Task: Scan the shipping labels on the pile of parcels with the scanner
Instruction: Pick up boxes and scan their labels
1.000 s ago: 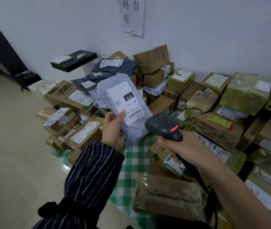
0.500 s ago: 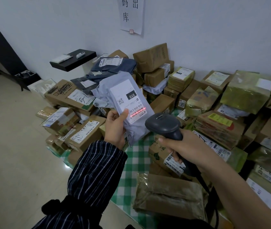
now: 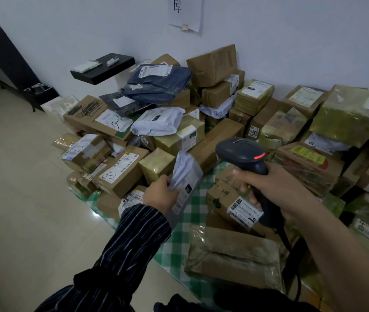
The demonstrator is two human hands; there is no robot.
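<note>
Mailer [image 3: 186,176] lowered — turned edge-on, scanner [image 3: 243,154] beam gone

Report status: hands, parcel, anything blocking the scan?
Left hand holds grey mailer, tilted near edge-on. Right hand grips scanner, no beam showing. Nothing between them.

A paper sign [image 3: 184,12] on the wall bore the character 库. A small white sticker [image 3: 254,132] on a brown box read 5942. One shipping label [image 3: 114,120] carried a handwritten 5-1, a second shipping label [image 3: 118,171] 5-2. Other print was too small to read.
</note>
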